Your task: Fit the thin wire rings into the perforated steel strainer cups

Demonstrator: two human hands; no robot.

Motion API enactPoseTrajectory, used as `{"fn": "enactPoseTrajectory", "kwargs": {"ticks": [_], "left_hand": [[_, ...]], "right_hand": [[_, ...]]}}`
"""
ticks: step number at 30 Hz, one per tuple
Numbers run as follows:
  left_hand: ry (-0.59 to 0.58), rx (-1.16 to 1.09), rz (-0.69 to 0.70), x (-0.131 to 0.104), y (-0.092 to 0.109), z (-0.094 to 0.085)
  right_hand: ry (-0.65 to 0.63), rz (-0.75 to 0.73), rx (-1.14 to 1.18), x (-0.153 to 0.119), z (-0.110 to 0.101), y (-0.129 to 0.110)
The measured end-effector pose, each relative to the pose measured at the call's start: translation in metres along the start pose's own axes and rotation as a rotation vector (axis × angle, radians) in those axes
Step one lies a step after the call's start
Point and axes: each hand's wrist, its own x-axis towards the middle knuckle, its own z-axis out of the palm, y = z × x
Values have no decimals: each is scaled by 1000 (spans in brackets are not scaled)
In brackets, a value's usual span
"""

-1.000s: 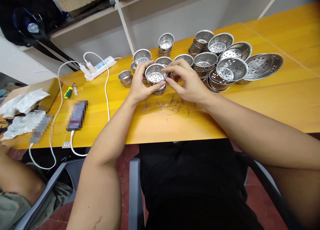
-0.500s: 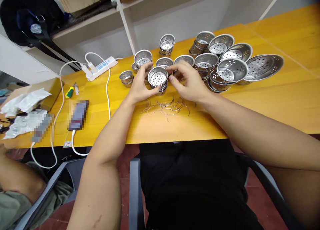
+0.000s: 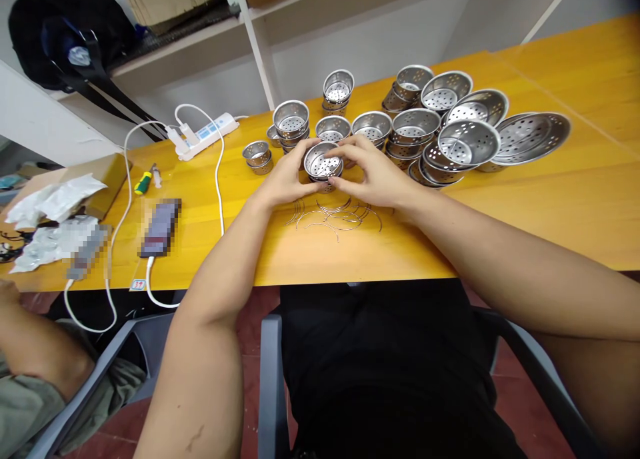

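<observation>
A small perforated metal cup sits on top of a short stack near the middle of the table. My left hand curves round its left side, with fingers at the back rim and thumb at the front. From the right, my right hand grips the same cup between its fingers and thumb. Just in front lie several thin curved metal wires. Behind and beside the hands stand more perforated cups, among them a stack at the back left and a wide cup at the right.
At the left are a white power strip with cables, a phone, a green-and-yellow screwdriver and a cardboard box with plastic bags. A person's arm shows at the lower left.
My right hand has closed in on the cup and now grips it at its right side. The cup sits slightly lower and farther right. The whole view has shifted a little.
</observation>
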Motion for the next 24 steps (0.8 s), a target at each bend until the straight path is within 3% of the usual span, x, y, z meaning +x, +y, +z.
{"fn": "enactPoseTrajectory", "kwargs": {"ticks": [18,21,24], "left_hand": [[-3,142,-30,-2,14,-8],[82,273,-31,-7,26,-19],[325,357,-13,-10,21,-36]], "right_hand": [[-16,10,49,0,1,3],[-13,0,30,0,2,2],[-7,-3,-8,-1,1,0]]}}
